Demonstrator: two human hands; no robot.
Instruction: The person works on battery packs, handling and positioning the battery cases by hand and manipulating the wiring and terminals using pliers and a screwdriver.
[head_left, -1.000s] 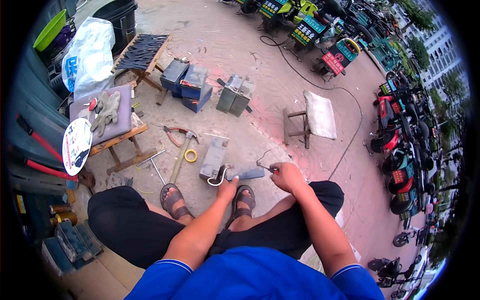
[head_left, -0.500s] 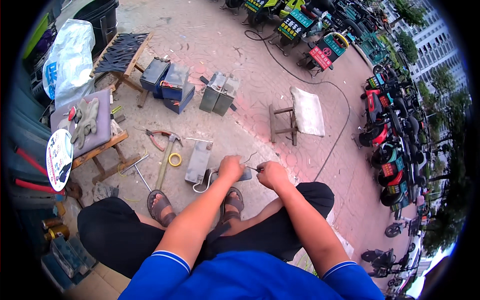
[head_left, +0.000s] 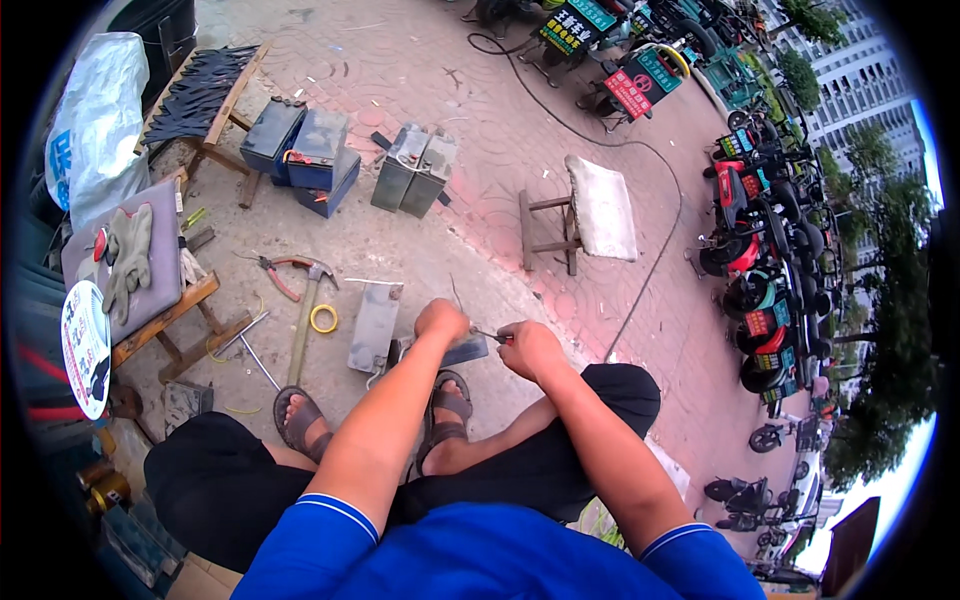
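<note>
In front of me my left hand (head_left: 442,320) is closed around a thin dark wire (head_left: 455,288), whose end sticks up past the fingers. My right hand (head_left: 530,350) is closed on a slim dark tool (head_left: 505,339) with a bit of red at its grip. The tool's thin end reaches toward my left fist; its exact kind is too small to tell. Below the hands, partly covered by my left forearm, lies a dark grey battery block (head_left: 468,349). Next to it on the ground stands another grey battery block (head_left: 375,328).
A hammer (head_left: 306,325), red-handled pliers (head_left: 279,277), a yellow tape roll (head_left: 324,319) and a metal T-handled rod (head_left: 258,358) lie to the left. Farther off stand several batteries (head_left: 408,178) and a padded stool (head_left: 602,210). Gloves (head_left: 129,255) rest on a cushioned stool (head_left: 165,292).
My view has shifted, so the surroundings sit slightly farther left and higher. My hands have moved a little apart, and the wire at my left hand now points more upright.
</note>
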